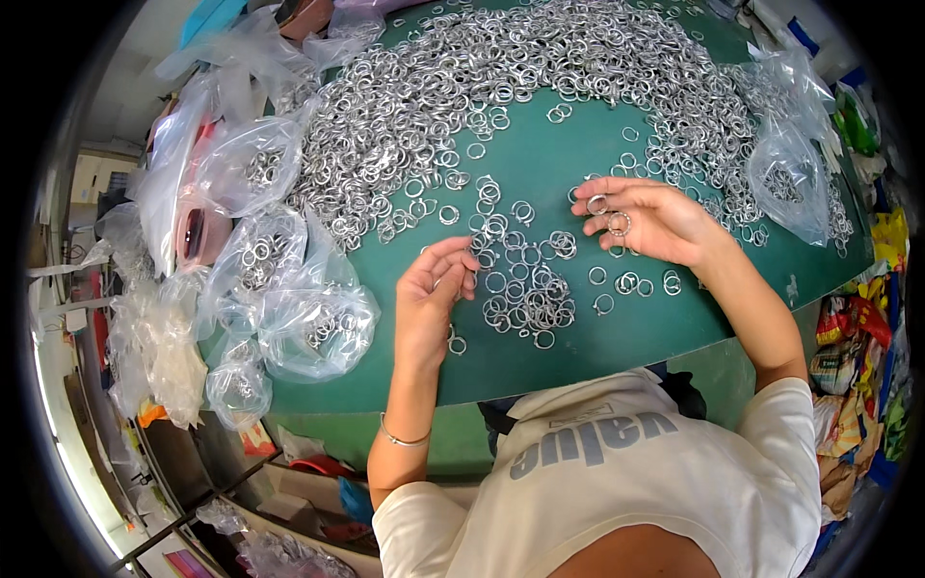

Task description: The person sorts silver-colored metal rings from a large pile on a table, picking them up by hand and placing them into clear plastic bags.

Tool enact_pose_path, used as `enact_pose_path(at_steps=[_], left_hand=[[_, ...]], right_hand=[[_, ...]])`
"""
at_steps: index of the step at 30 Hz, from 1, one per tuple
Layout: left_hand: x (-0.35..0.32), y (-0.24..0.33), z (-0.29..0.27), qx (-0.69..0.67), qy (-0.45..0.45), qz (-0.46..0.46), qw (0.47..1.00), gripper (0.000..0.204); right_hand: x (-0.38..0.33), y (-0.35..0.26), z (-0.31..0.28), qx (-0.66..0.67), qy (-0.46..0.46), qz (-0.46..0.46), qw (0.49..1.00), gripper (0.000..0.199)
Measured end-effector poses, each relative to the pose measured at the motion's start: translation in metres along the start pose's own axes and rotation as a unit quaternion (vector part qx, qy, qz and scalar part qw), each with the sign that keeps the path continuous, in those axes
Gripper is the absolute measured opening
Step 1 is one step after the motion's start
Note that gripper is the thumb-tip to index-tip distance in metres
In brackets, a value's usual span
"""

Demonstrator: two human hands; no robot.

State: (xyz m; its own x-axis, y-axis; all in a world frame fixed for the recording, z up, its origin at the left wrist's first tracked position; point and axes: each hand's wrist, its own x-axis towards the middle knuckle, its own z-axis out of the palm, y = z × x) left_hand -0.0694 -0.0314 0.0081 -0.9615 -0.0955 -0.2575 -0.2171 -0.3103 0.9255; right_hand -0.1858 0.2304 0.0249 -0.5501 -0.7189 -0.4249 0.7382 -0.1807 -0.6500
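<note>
Silver metal rings lie loose on a green tabletop. A small heap of rings (530, 303) sits between my hands, close to the near edge. My left hand (431, 281) is at the left side of this heap, its fingers curled in and pressed together; whatever is between the fingertips is hidden. To the right and a little farther away, my right hand (650, 220) is over the table with its palm partly turned up. Several metal rings (619, 224) rest against its bent fingers and thumb.
A large pile of rings (540, 53) arcs across the far side of the green table (405, 371). Clear plastic bags holding rings stand at the left (318, 323) and right (790, 178). Colourful packages (853, 328) are stacked beyond the right edge.
</note>
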Motion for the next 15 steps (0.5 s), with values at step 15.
enact_pose_path(at_steps=[15], left_hand=[[0.055, 0.0, -0.015, 0.537, 0.113, 0.203, 0.811, 0.025]], right_hand=[[0.096, 0.017, 0.031, -0.725, 0.021, -0.357, 0.589, 0.021]])
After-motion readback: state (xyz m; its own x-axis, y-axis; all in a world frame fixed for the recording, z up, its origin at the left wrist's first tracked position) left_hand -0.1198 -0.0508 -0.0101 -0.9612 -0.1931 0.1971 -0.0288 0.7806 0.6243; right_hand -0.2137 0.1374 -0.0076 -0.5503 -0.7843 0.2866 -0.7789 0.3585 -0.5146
